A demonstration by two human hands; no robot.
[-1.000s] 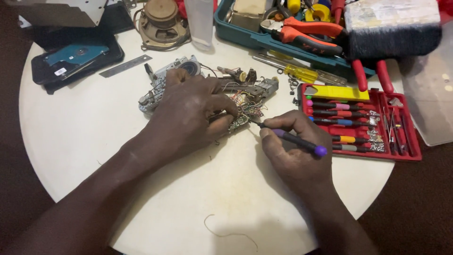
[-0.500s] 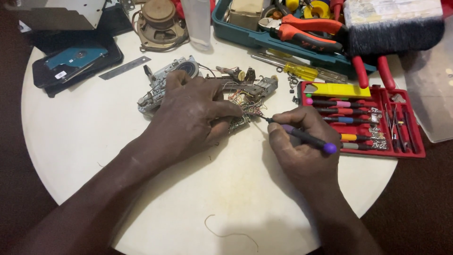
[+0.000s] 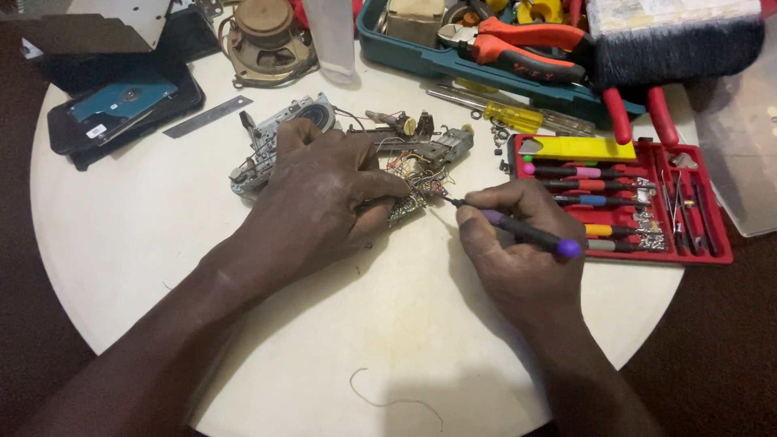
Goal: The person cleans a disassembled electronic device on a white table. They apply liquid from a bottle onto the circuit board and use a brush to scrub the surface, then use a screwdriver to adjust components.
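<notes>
Round, cream-coloured surface (image 3: 146, 267), crowded along the far edge with tools. Near the centre, a stripped circuit board (image 3: 405, 202) tangled with fine wires, joined to a metal mechanism (image 3: 275, 142). Left hand (image 3: 324, 198) laid flat over the board, fingers curled and pressing it down against the surface. Right hand (image 3: 518, 251) in a pencil-style grip, thumb and fingers pinching a purple-handled precision screwdriver (image 3: 518, 231), tip resting at the board's right edge. Just to the right, an open red screwdriver case (image 3: 712, 243) with coloured drivers; behind it, a teal tool tray (image 3: 421, 57) holding orange-handled pliers (image 3: 526, 44) and a yellow screwdriver (image 3: 510, 117). Far left, a speaker (image 3: 267, 36), a steel ruler (image 3: 209, 116) and a hard-disk drive (image 3: 121, 101). Loose wire strand (image 3: 388, 396) near the front edge. Board judged light, stiff yet fragile, its solder joints and wires easily torn; best held by the bare edges or the metal frame, never by the wiring.
</notes>
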